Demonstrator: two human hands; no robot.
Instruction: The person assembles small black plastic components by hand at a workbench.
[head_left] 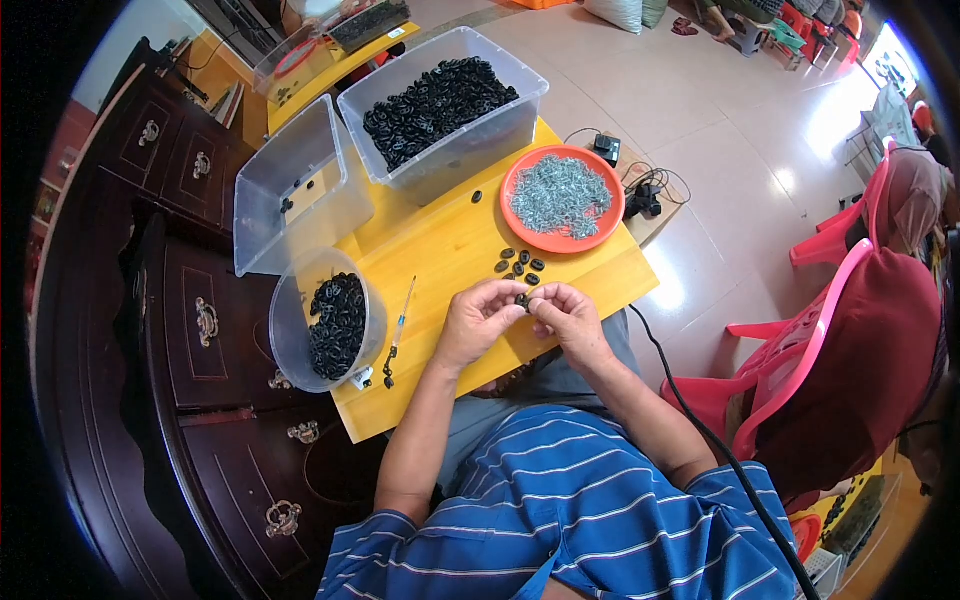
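A small black oval part (522, 300) is pinched between the fingertips of both my hands, above the near edge of the yellow table. My left hand (476, 318) closes on it from the left, thumb and forefinger together. From the right, my right hand (570, 318) grips the same part; the fingers partly hide it. Just beyond lie several loose black oval pieces (518, 262) on the table. To the left of my hands rests a thin tool (402, 322) with a light blue section and a slender metal shaft.
An orange-red plate (514, 222) heaped with small silvery pieces sits at the far right. Clear bins (440, 190), (270, 225) stand behind, one full of black parts. A round clear tub (283, 330) holds more. Dark drawers (215, 320) flank the left; pink chairs (770, 385) stand right.
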